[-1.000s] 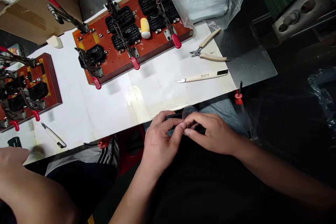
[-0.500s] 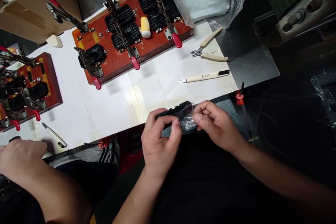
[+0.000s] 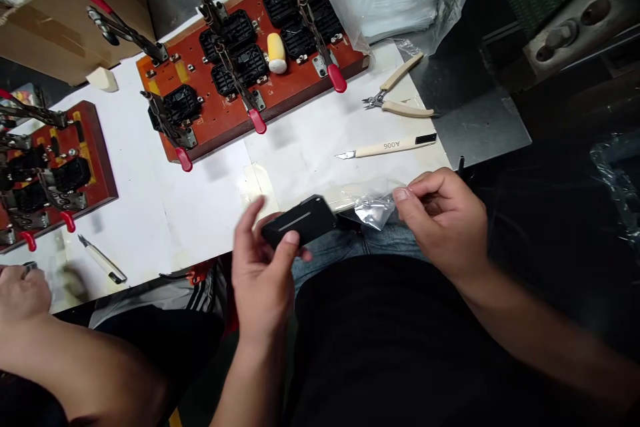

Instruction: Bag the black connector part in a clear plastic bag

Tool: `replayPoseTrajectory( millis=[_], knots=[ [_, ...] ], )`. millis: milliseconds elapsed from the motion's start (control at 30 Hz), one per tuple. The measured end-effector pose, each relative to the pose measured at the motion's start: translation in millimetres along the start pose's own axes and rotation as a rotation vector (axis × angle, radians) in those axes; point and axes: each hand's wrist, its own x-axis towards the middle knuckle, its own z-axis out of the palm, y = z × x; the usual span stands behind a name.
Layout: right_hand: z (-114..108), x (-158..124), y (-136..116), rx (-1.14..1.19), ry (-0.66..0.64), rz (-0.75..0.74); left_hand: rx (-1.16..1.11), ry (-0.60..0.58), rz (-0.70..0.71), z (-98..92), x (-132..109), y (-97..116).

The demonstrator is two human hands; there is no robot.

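The part (image 3: pixel 299 227) in the left hand (image 3: pixel 261 273) is black with a pale stripe, the wrapper (image 3: pixel 374 208) pinched by the right hand (image 3: pixel 443 223) is clear and glossy, and beyond both hands the surface (image 3: pixel 200 200) is white under red-brown jigs (image 3: pixel 250 53) with red-tipped clamps.

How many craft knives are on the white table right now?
2: one cream-handled craft knife lies near the table's right end, below the cutters; a second knife lies at the front left, below the left jig. Others may be out of view.

Left fixture board (image 3: pixel 50 173) cut off by frame edge — co-worker's hand (image 3: pixel 20 283) blurred, its contents unreadable.
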Motion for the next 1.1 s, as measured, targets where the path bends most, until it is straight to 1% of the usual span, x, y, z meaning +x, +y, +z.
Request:
replayPoseTrajectory(
  millis=[67, 100, 167, 200, 267, 333, 433, 533, 633, 700, 767, 867, 967, 1033, 1100],
  knots=[
    [0.6, 3.1, -2.0, -0.098, 0.016, -0.142, -0.163, -0.022, -0.098, -19.1, 0.1, 1.3],
    [1.8, 4.2, -3.6, -0.125, -0.014, -0.207, -0.202, -0.057, -0.139, -27.7, -0.1, 2.1],
    [5.8, 5.1, -7.4, -0.12, -0.139, -0.315, -0.217, -0.152, -0.196, -38.7, -2.1, 3.8],
    [8.3, 4.7, -9.3, -0.099, -0.214, -0.353, -0.207, -0.196, -0.203, -40.3, -3.8, 4.6],
    [13.3, 2.2, -12.6, -0.056, -0.345, -0.401, -0.172, -0.262, -0.191, -36.8, -7.7, 6.1],
    [16.9, -1.8, -14.5, -0.039, -0.417, -0.42, -0.163, -0.304, -0.18, -28.7, -10.2, 6.8],
    [17.9, -7.6, -14.9, -0.041, -0.472, -0.444, -0.232, -0.349, -0.21, -19.7, -10.1, 6.1],
    [14.8, -10.4, -14.4, -0.01, -0.494, -0.484, -0.257, -0.369, -0.254, -17.1, -7.6, 4.6],
    [12.5, -10.6, -13.8, 0.028, -0.474, -0.538, -0.259, -0.308, -0.265, -13.8, -3.9, 3.3],
    [14.4, -12.2, -12.6, 0.03, -0.461, -0.59, -0.299, -0.227, -0.265, -8.6, -2.0, 2.5],
    [20.5, -17.2, -10.7, 0.016, -0.452, -0.627, -0.365, -0.122, -0.248, -0.8, -1.7, 1.4],
    [34.8, -31.2, -7.9, 0.023, -0.442, -0.627, -0.461, 0.045, -0.169, 14.6, -5.8, -2.1],
    [47.3, -43.4, -7.7, 0.064, -0.414, -0.605, -0.454, 0.173, -0.075, 30.5, -15.0, -8.4],
    [50.5, -44.6, -9.3, 0.079, -0.412, -0.566, -0.436, 0.215, -0.029, 38.2, -22.0, -13.4],
    [49.2, -39.5, -11.9, 0.096, -0.397, -0.506, -0.416, 0.19, 0.001, 41.1, -28.1, -18.0]
  ],
)
